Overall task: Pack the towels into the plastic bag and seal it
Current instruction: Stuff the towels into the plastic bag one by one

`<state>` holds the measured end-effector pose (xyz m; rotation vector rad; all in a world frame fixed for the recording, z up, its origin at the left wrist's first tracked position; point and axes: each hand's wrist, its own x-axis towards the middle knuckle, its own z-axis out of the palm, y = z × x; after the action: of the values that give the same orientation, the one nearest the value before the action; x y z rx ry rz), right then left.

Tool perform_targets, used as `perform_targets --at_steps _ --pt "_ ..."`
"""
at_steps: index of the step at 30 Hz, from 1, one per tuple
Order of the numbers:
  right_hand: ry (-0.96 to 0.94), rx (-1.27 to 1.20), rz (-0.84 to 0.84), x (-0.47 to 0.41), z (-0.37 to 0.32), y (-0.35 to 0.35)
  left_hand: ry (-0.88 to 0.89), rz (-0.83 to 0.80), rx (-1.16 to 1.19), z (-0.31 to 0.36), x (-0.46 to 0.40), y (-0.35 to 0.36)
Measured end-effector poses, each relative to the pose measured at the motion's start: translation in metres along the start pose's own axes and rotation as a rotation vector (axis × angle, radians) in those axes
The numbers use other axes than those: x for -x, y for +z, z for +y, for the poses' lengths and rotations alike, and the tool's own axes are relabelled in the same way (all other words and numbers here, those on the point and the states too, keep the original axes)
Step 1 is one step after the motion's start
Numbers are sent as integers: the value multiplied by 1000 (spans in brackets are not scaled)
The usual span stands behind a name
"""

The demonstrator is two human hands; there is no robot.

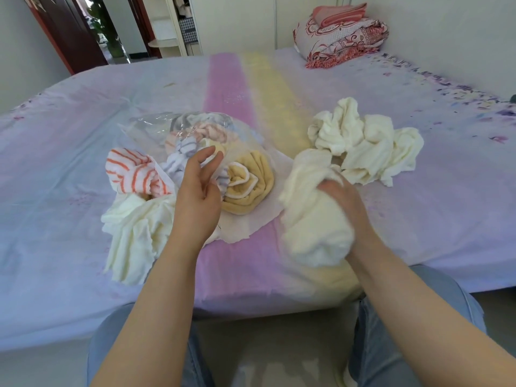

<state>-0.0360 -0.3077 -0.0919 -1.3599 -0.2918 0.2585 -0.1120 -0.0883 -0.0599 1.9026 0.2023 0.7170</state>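
Observation:
A clear plastic bag (156,127) lies on the bed with several towels inside, its mouth toward me. A yellow rolled towel (248,188) and an orange-striped towel (134,171) sit at the mouth. My left hand (198,191) hovers at the bag's opening, fingers apart, touching the plastic and a lilac-striped towel (174,166). My right hand (343,202) grips a bunched cream towel (312,216), slightly blurred. Another cream towel (134,233) lies left of my left arm. More crumpled cream towels (371,143) lie to the right.
The bed (69,121) has a lilac sheet with a pink and yellow stripe. A folded red-patterned quilt (340,37) sits at the far corner. A doorway opens at the back left. My knees are at the bed's near edge.

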Motion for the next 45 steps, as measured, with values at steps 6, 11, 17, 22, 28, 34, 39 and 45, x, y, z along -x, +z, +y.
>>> perform_targets --at_steps 6,11,17,22,28,34,39,45 --pt "-20 400 -102 -15 -16 11 -5 16 40 -1 -1 0" --pt "140 1024 -5 -43 27 0 7 28 46 -3 0 -3" --pt "227 1052 -252 -44 41 -8 34 74 -39 -1 1 -3" --pt "156 1053 -384 -15 39 -7 72 119 -261 -3 7 -1" --pt "-5 595 -527 11 13 30 203 197 -731 -12 17 -5" --pt "-459 610 44 -54 20 104 327 99 -744 -16 14 -16" --pt "-194 1346 -340 -87 84 108 336 24 -714 -18 21 -15" --pt "-180 1196 -47 -59 66 84 263 83 -909 -21 22 -13"
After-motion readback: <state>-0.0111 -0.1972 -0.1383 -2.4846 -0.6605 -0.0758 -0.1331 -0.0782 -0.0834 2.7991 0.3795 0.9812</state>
